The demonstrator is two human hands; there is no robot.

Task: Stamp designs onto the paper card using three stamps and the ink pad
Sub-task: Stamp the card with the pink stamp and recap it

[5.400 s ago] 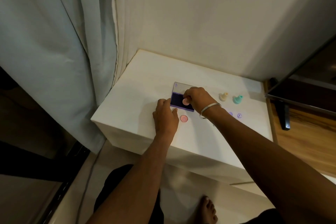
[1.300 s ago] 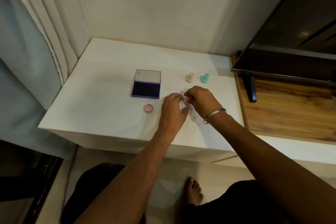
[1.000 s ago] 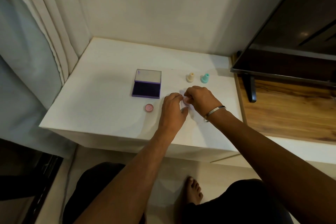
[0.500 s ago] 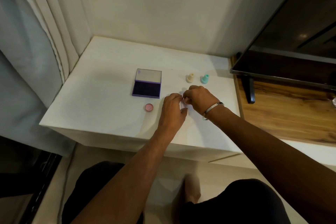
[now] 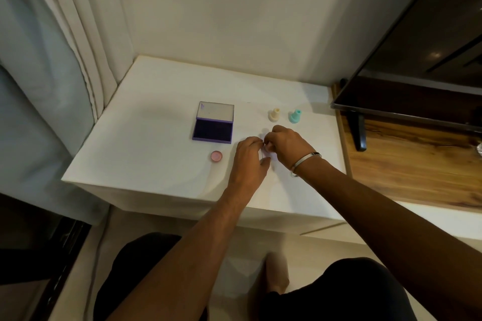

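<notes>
Both hands, left (image 5: 249, 157) and right (image 5: 284, 146), curl together over the worktop (image 5: 156, 159), hiding whatever they pinch; their grip cannot be told.

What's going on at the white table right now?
A person is stamping a paper card. The right hand pinches a pink stamp and holds it down on the white table, while the left hand rests beside it, fingertips close to the stamp. The card itself is hard to make out under the hands. The ink pad lies open to the left, with a pink cap in front of it. The cream stamp and teal stamp stand upright behind the hands, untouched.
</notes>
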